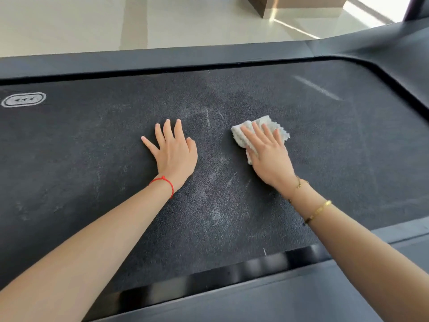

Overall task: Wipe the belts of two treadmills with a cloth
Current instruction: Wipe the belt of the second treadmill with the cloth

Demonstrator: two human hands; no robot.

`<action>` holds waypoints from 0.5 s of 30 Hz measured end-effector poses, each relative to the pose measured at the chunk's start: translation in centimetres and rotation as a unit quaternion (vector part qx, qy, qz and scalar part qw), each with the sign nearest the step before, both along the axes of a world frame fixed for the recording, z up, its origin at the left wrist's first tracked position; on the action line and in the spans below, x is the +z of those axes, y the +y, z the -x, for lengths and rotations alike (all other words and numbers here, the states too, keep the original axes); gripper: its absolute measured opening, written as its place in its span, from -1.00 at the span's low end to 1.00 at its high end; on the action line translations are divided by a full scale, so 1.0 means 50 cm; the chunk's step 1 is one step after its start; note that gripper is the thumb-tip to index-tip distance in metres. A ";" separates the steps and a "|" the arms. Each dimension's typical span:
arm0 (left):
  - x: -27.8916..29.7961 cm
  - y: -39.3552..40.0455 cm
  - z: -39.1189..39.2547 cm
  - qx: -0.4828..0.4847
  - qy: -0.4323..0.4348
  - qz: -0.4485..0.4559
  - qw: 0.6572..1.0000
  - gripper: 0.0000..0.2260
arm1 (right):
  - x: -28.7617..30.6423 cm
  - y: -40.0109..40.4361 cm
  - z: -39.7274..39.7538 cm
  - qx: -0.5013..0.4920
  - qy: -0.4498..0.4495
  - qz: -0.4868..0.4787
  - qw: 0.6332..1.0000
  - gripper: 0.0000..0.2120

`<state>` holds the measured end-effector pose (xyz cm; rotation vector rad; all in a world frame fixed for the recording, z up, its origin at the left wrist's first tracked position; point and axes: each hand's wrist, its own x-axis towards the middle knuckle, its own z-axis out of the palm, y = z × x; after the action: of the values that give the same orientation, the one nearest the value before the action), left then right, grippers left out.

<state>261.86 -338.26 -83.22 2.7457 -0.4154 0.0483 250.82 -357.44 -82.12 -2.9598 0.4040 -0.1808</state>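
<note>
The belt (92, 159) of the treadmill is dark and rough, with pale dusty marks near its middle. The cloth (260, 132) is white and folded, and it lies on the belt right of the middle, under the right hand (269, 156). This hand presses it flat with straight fingers; the cloth shows in front of the fingertips and at the thumb side of the hand. The left hand (174, 154) lies flat on the bare belt, fingers straight and a little spread, holding nothing. It is near the cloth but does not touch it; a strip of dusty belt is between the two hands. A red string (163, 181) is around the left wrist, and a gold bracelet (318, 211) around the right forearm. A white logo (23, 99) is printed on the belt at far left. Grey side rails (162, 56) run along the belt, and pale floor (92, 19) is behind
</note>
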 end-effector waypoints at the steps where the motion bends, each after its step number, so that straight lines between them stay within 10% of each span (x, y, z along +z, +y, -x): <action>1: -0.002 -0.003 0.000 0.007 -0.001 -0.002 1.000 -0.51 | -0.003 0.016 0.007 0.029 -0.008 0.004 1.000 -0.50; 8: -0.019 -0.007 0.011 0.017 -0.035 -0.035 0.999 -0.51 | -0.004 -0.026 0.020 0.274 0.028 -0.066 0.959 -0.48; 15: -0.014 -0.017 0.011 0.028 -0.033 -0.060 0.997 -0.51 | 0.007 -0.143 -0.225 0.094 -0.013 0.006 0.995 -0.53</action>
<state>261.30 -339.13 -83.91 2.8794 -0.3698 0.1319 262.05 -364.60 -81.75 -2.9811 0.1189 -0.2008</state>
